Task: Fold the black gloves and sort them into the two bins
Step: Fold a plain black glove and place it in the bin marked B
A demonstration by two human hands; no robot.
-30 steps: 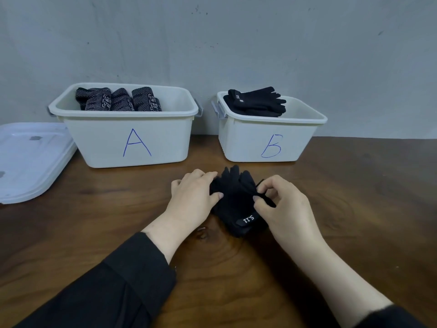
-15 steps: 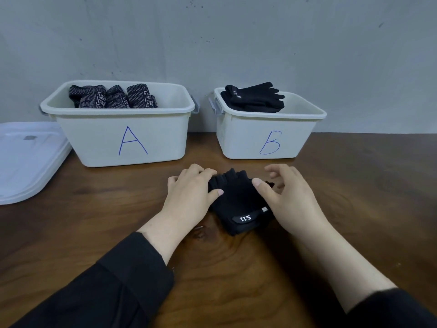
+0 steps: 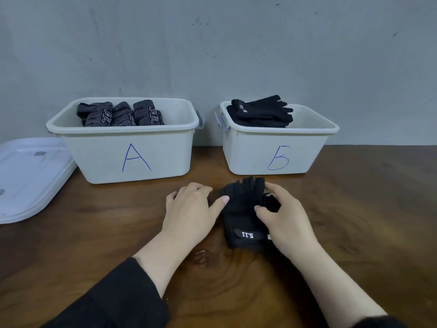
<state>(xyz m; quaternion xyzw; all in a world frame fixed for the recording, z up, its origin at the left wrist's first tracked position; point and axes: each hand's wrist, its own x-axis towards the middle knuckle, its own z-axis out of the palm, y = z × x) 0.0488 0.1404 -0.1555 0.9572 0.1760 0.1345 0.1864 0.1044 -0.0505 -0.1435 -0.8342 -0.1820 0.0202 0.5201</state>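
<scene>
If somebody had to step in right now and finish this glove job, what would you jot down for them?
Left hand: fingers resting on the left edge of the black glove on the table, thumb touching it.
Right hand: pinching the glove's right side.
The glove lies in front of bin B, label facing up, fold not finished.
Done: patterned gloves sit in bin A; plain black gloves sit in bin B.
Left: finish folding this glove; it looks like the plain ones, so probably bin B.
</scene>
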